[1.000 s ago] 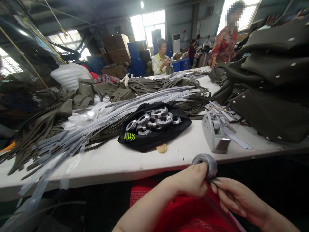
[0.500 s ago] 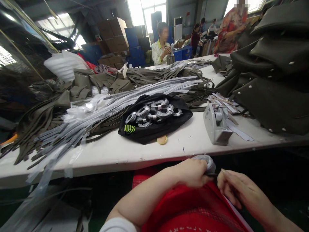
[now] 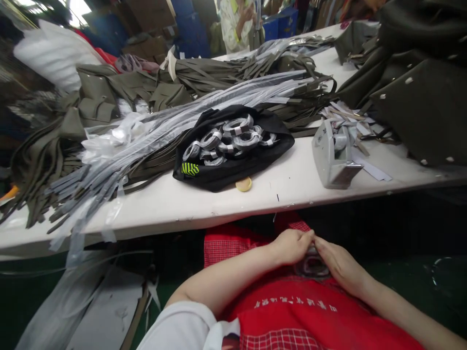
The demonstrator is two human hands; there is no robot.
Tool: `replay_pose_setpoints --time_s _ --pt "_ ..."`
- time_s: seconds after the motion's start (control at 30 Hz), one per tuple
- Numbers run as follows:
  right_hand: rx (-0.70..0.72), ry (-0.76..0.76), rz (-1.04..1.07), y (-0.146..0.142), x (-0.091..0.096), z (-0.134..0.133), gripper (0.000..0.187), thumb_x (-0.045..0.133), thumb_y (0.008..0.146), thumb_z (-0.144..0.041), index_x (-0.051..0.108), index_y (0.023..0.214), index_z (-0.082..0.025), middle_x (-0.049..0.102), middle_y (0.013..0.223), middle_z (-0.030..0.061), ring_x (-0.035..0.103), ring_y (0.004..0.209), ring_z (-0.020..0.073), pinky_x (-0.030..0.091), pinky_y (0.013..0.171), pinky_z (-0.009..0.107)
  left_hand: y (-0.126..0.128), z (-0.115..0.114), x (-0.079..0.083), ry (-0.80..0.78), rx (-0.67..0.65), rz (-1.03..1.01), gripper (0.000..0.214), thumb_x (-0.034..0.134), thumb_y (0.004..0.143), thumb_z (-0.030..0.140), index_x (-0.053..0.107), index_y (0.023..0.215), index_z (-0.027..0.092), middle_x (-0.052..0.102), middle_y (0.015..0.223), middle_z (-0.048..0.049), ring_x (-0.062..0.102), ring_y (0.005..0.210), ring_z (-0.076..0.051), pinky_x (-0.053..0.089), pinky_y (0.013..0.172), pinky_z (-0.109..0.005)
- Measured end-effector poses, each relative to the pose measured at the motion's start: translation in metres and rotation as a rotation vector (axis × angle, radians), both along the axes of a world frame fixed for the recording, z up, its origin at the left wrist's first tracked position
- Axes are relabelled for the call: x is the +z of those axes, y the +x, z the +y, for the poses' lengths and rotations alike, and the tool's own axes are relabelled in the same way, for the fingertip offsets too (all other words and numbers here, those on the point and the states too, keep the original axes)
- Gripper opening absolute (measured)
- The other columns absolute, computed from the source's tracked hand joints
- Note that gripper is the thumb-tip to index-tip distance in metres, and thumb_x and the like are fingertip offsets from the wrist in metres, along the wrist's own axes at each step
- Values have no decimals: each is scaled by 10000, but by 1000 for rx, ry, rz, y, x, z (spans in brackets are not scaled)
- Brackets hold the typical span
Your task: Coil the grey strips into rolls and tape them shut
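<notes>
My left hand [image 3: 295,245] and my right hand [image 3: 338,262] meet at the fingertips just in front of the table edge. Between them, low against my red apron, is a coiled strap in clear plastic [image 3: 314,267], partly hidden by my fingers. Both hands are closed around it. On the table, a black cloth bag [image 3: 233,177] lies spread open, with several coiled straps [image 3: 245,139] on it, each bound by a white band. To the right stands a grey tape dispenser [image 3: 332,158].
Long dark straps, some in clear plastic sleeves [image 3: 215,107], cover the white table [image 3: 204,206]. A round yellow-rimmed disc [image 3: 243,184] lies by the bag. Dark bag pieces [image 3: 426,107] are piled at right, paper strips [image 3: 370,165] beside them. A person [image 3: 237,26] stands across.
My right hand has come in to meet my left at the coiled strap, which has moved closer to my apron. The view has tilted down.
</notes>
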State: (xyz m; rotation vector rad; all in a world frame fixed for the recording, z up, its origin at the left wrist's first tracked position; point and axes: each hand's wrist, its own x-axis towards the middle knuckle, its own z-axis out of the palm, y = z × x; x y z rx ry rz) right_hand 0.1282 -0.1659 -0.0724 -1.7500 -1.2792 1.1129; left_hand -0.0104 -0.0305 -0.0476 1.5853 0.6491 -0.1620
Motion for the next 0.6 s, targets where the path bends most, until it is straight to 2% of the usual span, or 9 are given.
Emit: replay_pose_setpoints --time_s 0.07,0.13,0.2,0.33,0.47,0.53,0.6 --pt "-149 -20 46 -5 -4 -1 627 325 989 -653 703 1193 -196 728 1187 137 622 1174 356 473 1046 484 -7 -8 2 264 79 -26 545 272 1022 451 696 976 111 718 967 -129 663 933 -249 506 937 -397" --pt "-253 -34 73 -9 -7 -2 648 350 969 -685 725 1101 -173 745 1109 150 652 1084 361 507 976 480 -14 -16 2 334 112 -106 474 292 1028 431 670 1084 151 713 1043 -99 652 961 -221 501 939 -356" --pt "-305 -30 88 -12 -9 -4 643 384 950 -705 734 1028 -172 753 1035 141 667 1010 353 532 904 458 -17 -22 -1 289 116 -210 412 330 1024 393 661 1132 173 710 1085 -79 643 1001 -201 494 950 -325" --pt "-365 -16 167 -14 -10 -7 589 418 948 -692 732 996 -197 754 995 100 668 986 314 554 849 385 -9 -24 -13 106 125 -324 473 316 1026 410 696 1086 135 719 1025 -97 656 962 -200 510 930 -318" --pt "-410 -40 229 -13 -11 -14 593 426 940 -699 728 1060 -203 750 1064 102 655 1054 310 522 982 404 1 -18 -27 -45 70 -312 503 323 1019 433 695 1123 110 712 867 -74 658 819 -177 541 823 -296" --pt "-397 -51 238 -11 -13 -20 588 465 929 -689 704 1153 -201 737 1137 110 641 1108 321 484 1053 446 3 -16 -30 -51 -17 -285 536 314 1017 462 695 1115 98 701 802 -68 650 753 -175 548 777 -296" --pt "-367 -52 237 -10 -16 -25 585 549 900 -664 673 1224 -193 718 1202 125 605 1194 342 467 1076 476 4 -15 -28 6 -82 -289 569 279 1023 476 692 1117 96 715 858 -87 664 797 -187 547 810 -309"
